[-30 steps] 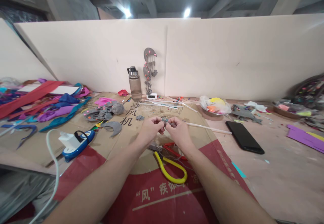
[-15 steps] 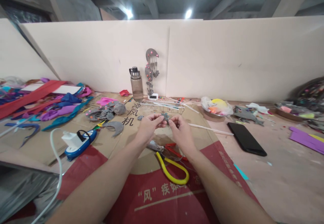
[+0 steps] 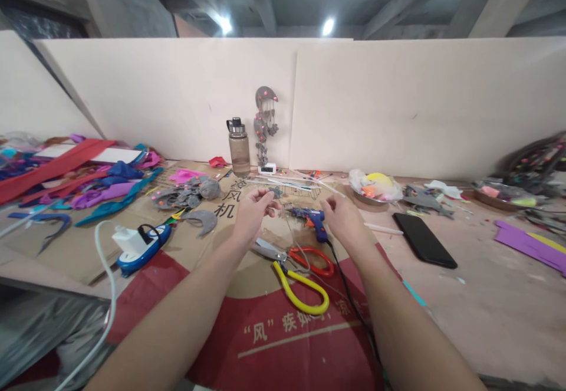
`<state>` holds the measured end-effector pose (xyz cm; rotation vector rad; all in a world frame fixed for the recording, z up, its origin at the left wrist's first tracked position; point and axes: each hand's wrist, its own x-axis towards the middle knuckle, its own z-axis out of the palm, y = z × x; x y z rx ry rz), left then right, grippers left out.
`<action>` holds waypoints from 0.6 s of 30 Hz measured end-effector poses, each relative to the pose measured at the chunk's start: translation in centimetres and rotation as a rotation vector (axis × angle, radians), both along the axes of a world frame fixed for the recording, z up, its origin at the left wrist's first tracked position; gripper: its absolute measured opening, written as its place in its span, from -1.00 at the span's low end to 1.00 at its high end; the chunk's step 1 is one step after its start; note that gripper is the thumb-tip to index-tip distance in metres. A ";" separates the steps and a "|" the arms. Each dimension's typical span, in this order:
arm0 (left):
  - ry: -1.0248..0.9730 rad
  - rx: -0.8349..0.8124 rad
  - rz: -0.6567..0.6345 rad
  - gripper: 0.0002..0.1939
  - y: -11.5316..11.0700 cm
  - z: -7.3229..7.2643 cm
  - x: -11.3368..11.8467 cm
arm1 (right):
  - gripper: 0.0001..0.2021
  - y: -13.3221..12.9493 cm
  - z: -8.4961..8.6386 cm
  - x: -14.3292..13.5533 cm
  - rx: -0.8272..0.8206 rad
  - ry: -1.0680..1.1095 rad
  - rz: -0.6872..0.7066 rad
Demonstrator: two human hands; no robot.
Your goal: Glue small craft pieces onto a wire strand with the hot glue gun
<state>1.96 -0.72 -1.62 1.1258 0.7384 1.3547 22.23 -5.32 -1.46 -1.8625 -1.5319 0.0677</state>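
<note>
My left hand [image 3: 255, 214] pinches a small grey felt star [image 3: 276, 191] between thumb and fingers, above the cardboard. A thin grey string [image 3: 295, 239] trails down below it toward the scissors. My right hand [image 3: 347, 219] is apart to the right, its fingertips closed; whatever they may hold is too small to make out. Between the hands lies a blue glue gun [image 3: 319, 226] with an orange trigger, its black cord running toward me. Nearer to me are scissors with yellow handles [image 3: 305, 302] and a tool with red handles [image 3: 316, 267], partly overlapping.
Printed cardboard [image 3: 230, 344] covers the table. A phone [image 3: 424, 240] and a bowl of scraps [image 3: 375, 196] are at right. At left are a blue-white power strip [image 3: 144, 252], grey felt pieces [image 3: 177, 193] and coloured cloth [image 3: 106, 184]. A bottle [image 3: 239, 152] and hanging felt ornament [image 3: 265, 120] stand behind.
My hands were together at the felt star; now they are apart, the right one moved right and the left one slightly left, keeping the star. The glue gun between them has come into view.
</note>
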 end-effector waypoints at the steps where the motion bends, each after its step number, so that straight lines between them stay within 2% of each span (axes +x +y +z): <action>1: -0.003 0.015 0.008 -0.70 0.0 0.1 -0.1 | -0.69 0.1 -0.4 0.3 -0.098 -0.063 -0.030; 3: -0.005 0.044 0.021 -0.72 0.2 0.2 -0.4 | -0.69 0.1 -1.5 0.4 -0.258 -0.125 -0.005; 4: -0.007 0.054 0.022 -0.73 0.2 0.2 -0.5 | -0.74 0.1 -2.1 0.2 -0.288 -0.134 0.016; 7: -0.026 0.051 0.000 -0.74 0.6 0.2 -0.7 | -0.86 0.2 -3.4 -0.5 -0.267 -0.136 0.052; 11: -0.100 -0.028 -0.035 -0.80 0.9 0.1 -0.7 | -0.84 0.9 -3.2 -0.6 -0.334 0.101 0.018; 14: -0.140 -0.082 -0.034 -0.86 1.1 0.2 -0.7 | -0.79 1.1 -2.2 -0.8 -0.219 0.312 0.024; 18: -0.142 -0.094 -0.016 -0.85 1.3 0.3 -0.9 | -0.71 0.1 -0.6 -2.5 0.038 0.613 0.207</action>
